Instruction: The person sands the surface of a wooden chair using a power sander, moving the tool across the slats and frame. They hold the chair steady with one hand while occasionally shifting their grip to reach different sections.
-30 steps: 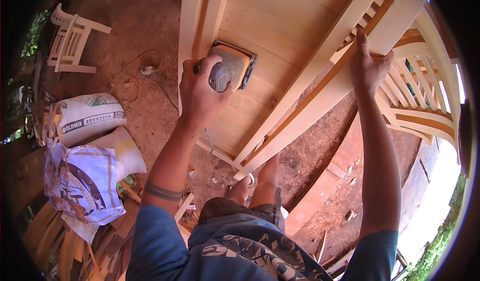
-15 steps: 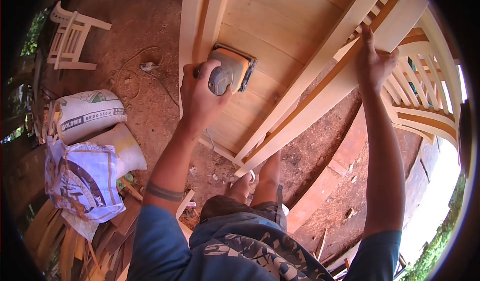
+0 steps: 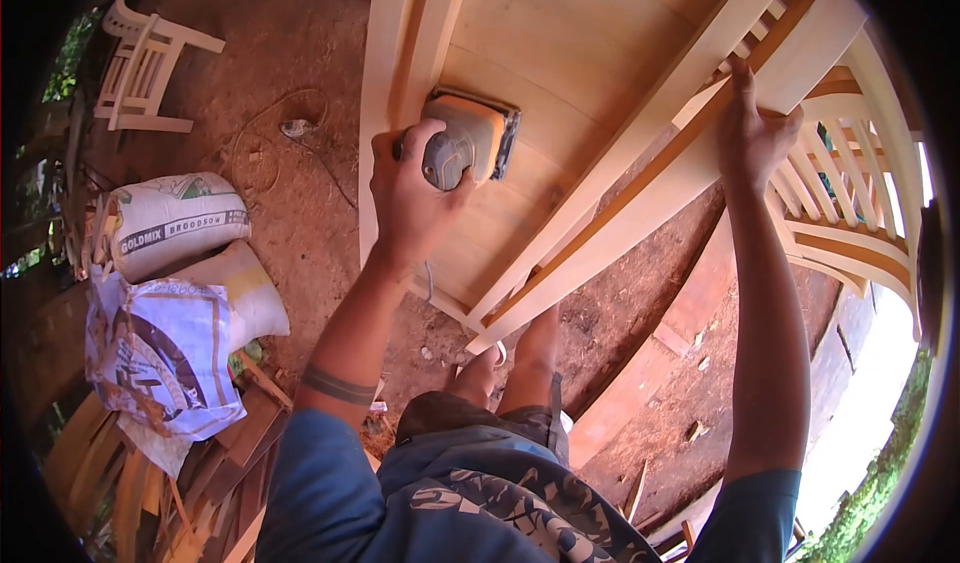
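Observation:
My left hand (image 3: pixel 415 188) is wrapped round the rounded grip of an orange-and-grey electric sander (image 3: pixel 472 138). The sander's flat pad lies on a pale wooden panel (image 3: pixel 545 53), close beside the raised left rail (image 3: pixel 425 38). On the other side, my right hand (image 3: pixel 752 138) grips the broad outer wooden rail (image 3: pixel 640 198) of the same piece, thumb on the upper side. Its other fingers are partly hidden behind the wood. A short stretch of cord (image 3: pixel 429 281) shows below my left wrist.
Curved slatted woodwork (image 3: pixel 850 183) stands at the right. Filled sacks (image 3: pixel 180 225) and a crumpled white-and-purple bag (image 3: pixel 165 353) lie left, above a pile of wood offcuts (image 3: pixel 220 473). A small slatted wooden frame (image 3: pixel 150 68) sits upper left. Cable crosses the dirt floor (image 3: pixel 310 313).
The sander and my left hand have shifted slightly to the right in view. My right hand keeps its hold on the rail. The whole view has moved a little.

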